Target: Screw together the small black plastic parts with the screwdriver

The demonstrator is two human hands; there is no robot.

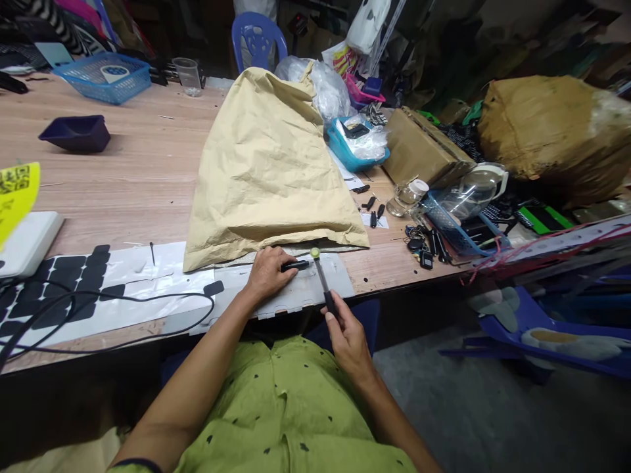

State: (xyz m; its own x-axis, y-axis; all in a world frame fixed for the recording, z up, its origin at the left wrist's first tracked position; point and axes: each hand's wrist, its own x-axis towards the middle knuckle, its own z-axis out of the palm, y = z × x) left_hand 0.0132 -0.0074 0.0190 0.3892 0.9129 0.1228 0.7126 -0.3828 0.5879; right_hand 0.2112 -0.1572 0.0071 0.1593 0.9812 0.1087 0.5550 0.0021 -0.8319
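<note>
hammer (pixel 323 277) of slim build, with a small round yellow-green head, a straight greyish shaft and a dark grip, sits in our right hand (pixel 349 332), whose fingers are closed around the grip near the table's edge. its head points away from us, close to the right end of a small black piece (pixel 297 265); we cannot tell whether the two touch. that piece is narrow and glossy, lying sideways over a pale grey board (pixel 283 301), and our left hand (pixel 267 270) grips its left end, fingers bent and palm down. the board is flat, with notches along its near edge. just beyond our hands a creased beige sack (pixel 266 177) spreads over the wooden table (pixel 148 171), and a white sheet (pixel 167 279) lies to our left.
</note>
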